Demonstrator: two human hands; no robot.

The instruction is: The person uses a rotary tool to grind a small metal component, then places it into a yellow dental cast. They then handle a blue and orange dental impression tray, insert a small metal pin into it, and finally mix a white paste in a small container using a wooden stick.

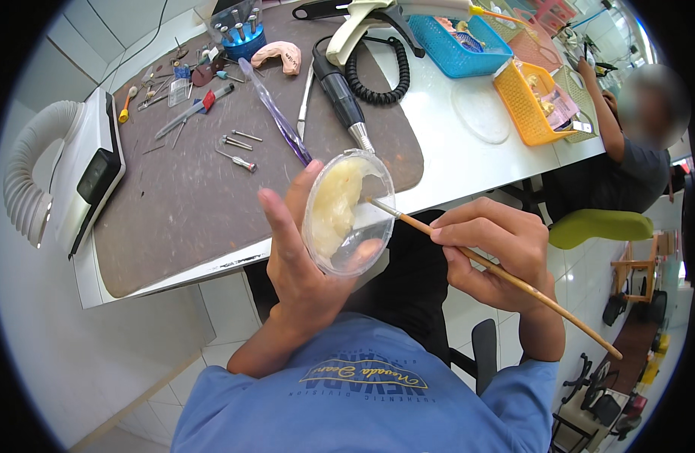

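In my left hand (302, 257) I hold a round clear plastic container (366, 245), tilted toward me, with fingers behind it and the thumb raised apart from its rim. A pale yellow, waxy-looking mass (338, 198) fills the container's left side. My right hand (498, 249) grips a thin wooden-handled paintbrush (506, 281) like a pen. Its bristle tip reaches inside the container, close to the edge of the yellow mass; whether it touches is unclear. Just beyond the container lies a black handpiece (340, 94) with a coiled cord.
On the brown mat (204, 219) lie burs, a pink dental model (278, 56), a purple-handled brush (276, 109) and a blue bur stand (243, 41). A white extractor with a hose (98, 177) stands left. Blue (468, 64) and orange baskets (525, 113) stand right; another person (642, 151) sits beyond.
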